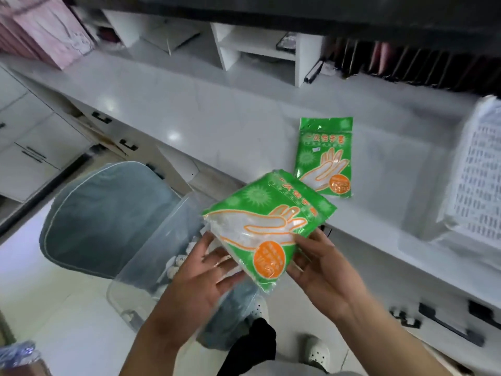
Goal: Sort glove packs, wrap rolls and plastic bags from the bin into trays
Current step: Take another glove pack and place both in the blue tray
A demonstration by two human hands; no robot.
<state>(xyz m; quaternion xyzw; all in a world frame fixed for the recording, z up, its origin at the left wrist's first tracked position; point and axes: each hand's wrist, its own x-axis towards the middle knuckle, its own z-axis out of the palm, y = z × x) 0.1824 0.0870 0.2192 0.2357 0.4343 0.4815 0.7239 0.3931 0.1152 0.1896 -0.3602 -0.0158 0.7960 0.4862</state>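
Observation:
A green glove pack [267, 223] with an orange hand outline hangs above the counter's front edge, held between both hands. My left hand [200, 278] supports its lower left corner from beneath, and my right hand [320, 270] pinches its lower right edge. A second green glove pack [325, 156] lies flat on the white counter [217, 118]. Below my hands stands a clear plastic bin [151, 256] on a grey-blue chair [108, 213], with small white items inside. A white perforated tray [477, 169] sits at the counter's right end.
White cubby shelves [257, 50] and dark upright folders [406, 66] line the back of the counter. Pink boxes [46, 31] stand at the far left. Drawers with black handles [447, 324] run under the counter. My feet in white shoes [315, 348] are on the pale floor.

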